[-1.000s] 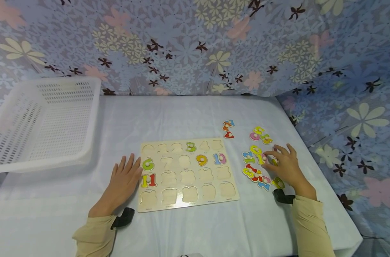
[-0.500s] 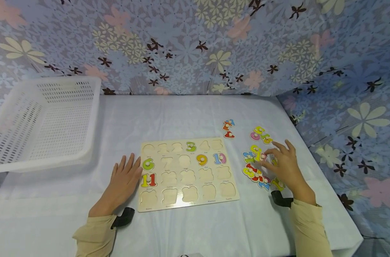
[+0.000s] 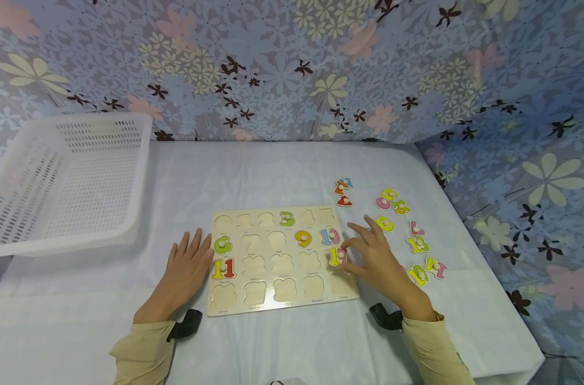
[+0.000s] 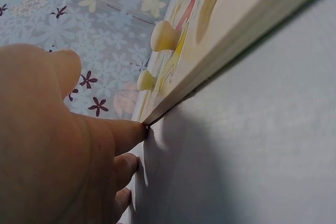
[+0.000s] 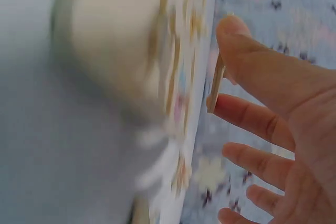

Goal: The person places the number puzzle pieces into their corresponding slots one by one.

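A wooden number puzzle board (image 3: 298, 293) lies on the white-covered table, with 3 (image 3: 287, 218), 6 (image 3: 222, 245), 9 (image 3: 303, 239), 10 (image 3: 330, 236) and 11 (image 3: 223, 269) in their recesses. The left hand (image 3: 186, 270) lies flat beside it, fingers straight. In the left wrist view a fingertip touches the board's edge. Between thumb and index finger, the right hand (image 3: 375, 264) pinches a number piece (image 3: 334, 257) with a yellow 1 and a pink digit, partly hidden. The right wrist view shows this piece (image 5: 216, 85) edge-on, held above the board.
Loose number pieces lie right of the board: a 13 (image 3: 418, 245), a yellow-green piece (image 3: 418, 275) and several others, some behind the right hand. A small group with a red piece (image 3: 344, 201) is beyond the board's corner. A white plastic basket (image 3: 140, 176) stands at the left.
The right hand has picked the yellow-and-pink number piece from the loose pile and carried it left over the board's right side. The left hand has not moved.
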Demonstrator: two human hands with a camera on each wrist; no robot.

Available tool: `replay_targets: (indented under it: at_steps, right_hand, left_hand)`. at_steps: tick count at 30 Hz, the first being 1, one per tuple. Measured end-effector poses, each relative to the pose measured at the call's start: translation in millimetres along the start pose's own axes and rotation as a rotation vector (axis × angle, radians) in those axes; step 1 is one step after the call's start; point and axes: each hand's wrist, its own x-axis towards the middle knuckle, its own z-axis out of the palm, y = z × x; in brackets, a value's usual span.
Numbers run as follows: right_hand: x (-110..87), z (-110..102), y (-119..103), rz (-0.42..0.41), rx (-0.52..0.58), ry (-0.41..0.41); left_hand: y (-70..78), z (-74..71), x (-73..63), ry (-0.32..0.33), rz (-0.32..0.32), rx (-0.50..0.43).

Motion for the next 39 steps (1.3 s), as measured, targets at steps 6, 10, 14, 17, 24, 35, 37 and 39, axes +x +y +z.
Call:
replay_targets:
  at_steps: [6, 10, 14, 17, 24, 35, 37, 39]
  right_hand:
    - [-1.1, 16.9, -26.1, -0.12, 0.03, -0.027]
    - [-3.1, 21.3, -37.5, -0.119, 0.03, -0.063]
    - [-4.6, 23.4, -46.8, -0.112, 0.021, -0.094]
    - [-4.0, 26.9, -55.0, -0.122, 0.036, -0.115]
    - [7.8, 41.4, -75.9, -0.213, 0.026, -0.162]
    - [18.4, 51.7, -85.3, -0.229, -0.01, -0.153]
    - [18.4, 52.2, -84.9, -0.227, -0.021, -0.146]
    - [18.8, 52.5, -85.3, -0.223, -0.02, -0.147]
  left_hand:
    - [0.0, -0.7, -0.4, 0.006, 0.007, -0.004]
    - [-0.5, -1.9, -0.7, 0.012, 0.025, -0.011]
    - [-0.7, -2.8, -1.2, 0.017, 0.036, -0.016]
    - [-0.8, -3.2, -1.3, 0.023, 0.034, -0.014]
    - [-0.6, -2.5, 0.3, 0.005, 0.013, -0.002]
    - [1.0, -3.8, -0.3, 0.012, 0.014, -0.011]
    - [1.3, -4.4, -0.6, 0.012, 0.014, -0.013]
    - [1.2, -5.1, -1.0, 0.015, 0.014, -0.014]
